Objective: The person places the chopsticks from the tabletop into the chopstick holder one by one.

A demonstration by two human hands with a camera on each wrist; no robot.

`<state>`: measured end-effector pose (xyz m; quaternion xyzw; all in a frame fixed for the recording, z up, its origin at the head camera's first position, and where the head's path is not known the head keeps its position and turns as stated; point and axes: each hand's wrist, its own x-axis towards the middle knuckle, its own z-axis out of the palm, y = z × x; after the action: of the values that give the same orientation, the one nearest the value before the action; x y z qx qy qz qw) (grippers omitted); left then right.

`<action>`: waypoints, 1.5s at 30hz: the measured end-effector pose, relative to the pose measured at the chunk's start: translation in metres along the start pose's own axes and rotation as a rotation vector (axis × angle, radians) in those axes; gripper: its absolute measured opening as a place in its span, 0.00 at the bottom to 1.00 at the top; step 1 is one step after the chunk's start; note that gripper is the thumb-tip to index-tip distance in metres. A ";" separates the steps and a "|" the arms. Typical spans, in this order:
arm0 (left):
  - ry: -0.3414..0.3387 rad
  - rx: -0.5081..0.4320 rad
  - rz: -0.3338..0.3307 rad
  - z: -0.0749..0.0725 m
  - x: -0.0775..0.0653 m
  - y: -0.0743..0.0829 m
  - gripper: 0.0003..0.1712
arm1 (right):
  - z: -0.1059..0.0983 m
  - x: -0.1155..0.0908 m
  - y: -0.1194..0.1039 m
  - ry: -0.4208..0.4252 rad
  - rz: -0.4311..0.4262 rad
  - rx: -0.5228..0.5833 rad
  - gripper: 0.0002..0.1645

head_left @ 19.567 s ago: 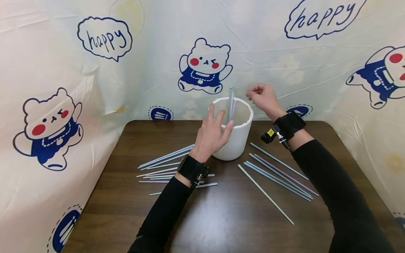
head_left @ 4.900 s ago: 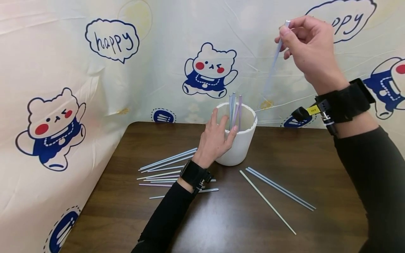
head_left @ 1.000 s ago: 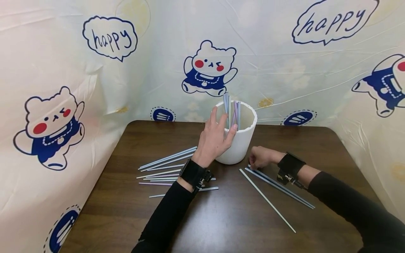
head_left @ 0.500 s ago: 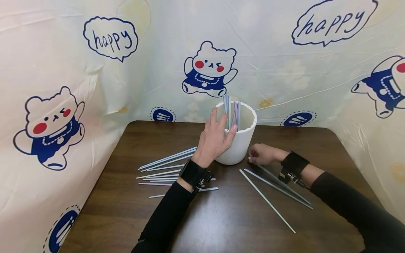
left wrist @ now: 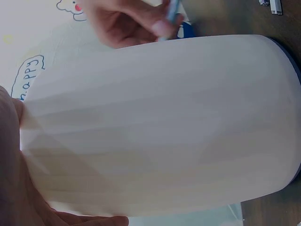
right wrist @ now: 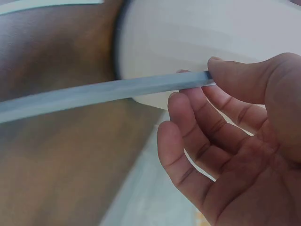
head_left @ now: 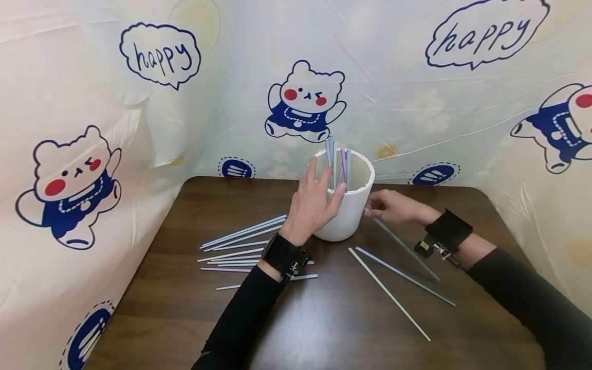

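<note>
A white cup (head_left: pixel 347 221) with an uneven rim stands towards the back of the table. Several blue, purple and pale straws (head_left: pixel 330 160) lean inside it. My left hand (head_left: pixel 314 205) holds the cup's near left side at the rim, fingers and thumb spread round it; in the left wrist view the cup wall (left wrist: pixel 164 122) fills the frame. Just right of the cup, my right hand (head_left: pixel 393 206) pinches one end of a blue straw (right wrist: pixel 103 92) between thumb and fingers. The rest of that straw slants down to the right over the table.
A blue straw (head_left: pixel 407 277) and a pale green straw (head_left: pixel 388 293) lie on the table (head_left: pixel 324 329) at right. Several more straws (head_left: pixel 245 229) lie in a loose fan at left, partly under my left forearm. A printed cloth (head_left: pixel 393 77) hangs behind the table.
Over the last second my right hand has drawn one blue straw from the right-hand pair and raised it beside the cup. Earlier, more straws lay at right and fewer stood in the cup.
</note>
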<state>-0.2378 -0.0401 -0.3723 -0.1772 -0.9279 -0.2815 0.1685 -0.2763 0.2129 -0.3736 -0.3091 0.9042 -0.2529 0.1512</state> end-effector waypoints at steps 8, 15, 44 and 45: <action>0.012 0.004 -0.007 -0.001 -0.001 0.000 0.34 | -0.038 -0.011 -0.031 0.062 -0.072 -0.009 0.05; 0.019 0.005 0.001 0.001 0.000 0.001 0.33 | -0.076 -0.024 -0.064 0.093 -0.055 0.022 0.05; 0.030 0.016 0.016 0.002 0.001 0.000 0.32 | -0.204 0.016 -0.129 0.530 -0.001 0.482 0.12; 0.032 0.015 0.015 0.002 0.001 0.000 0.32 | -0.204 0.020 -0.129 0.543 0.006 0.494 0.12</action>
<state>-0.2390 -0.0386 -0.3732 -0.1783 -0.9258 -0.2762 0.1866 -0.3169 0.1868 -0.1361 -0.1822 0.8239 -0.5362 -0.0233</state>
